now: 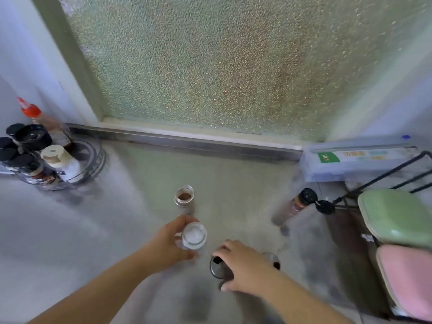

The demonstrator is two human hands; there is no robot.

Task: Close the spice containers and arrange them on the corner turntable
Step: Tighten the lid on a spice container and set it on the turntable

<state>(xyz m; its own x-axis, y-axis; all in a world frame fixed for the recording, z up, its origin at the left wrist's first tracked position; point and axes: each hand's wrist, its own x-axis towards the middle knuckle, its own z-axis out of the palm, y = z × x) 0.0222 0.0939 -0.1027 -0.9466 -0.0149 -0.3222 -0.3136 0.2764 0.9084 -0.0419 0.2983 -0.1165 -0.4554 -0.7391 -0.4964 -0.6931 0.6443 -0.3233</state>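
Head view: left hand [167,242] grips jar [194,235].

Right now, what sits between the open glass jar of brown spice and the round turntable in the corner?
Nothing: in the head view, only bare grey countertop stretches between the brown-spice glass jar and the clear round turntable.

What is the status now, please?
Left hand holds open jar of white powder. Right hand grips black lid. Brown-spice jar uncapped. Path clear.
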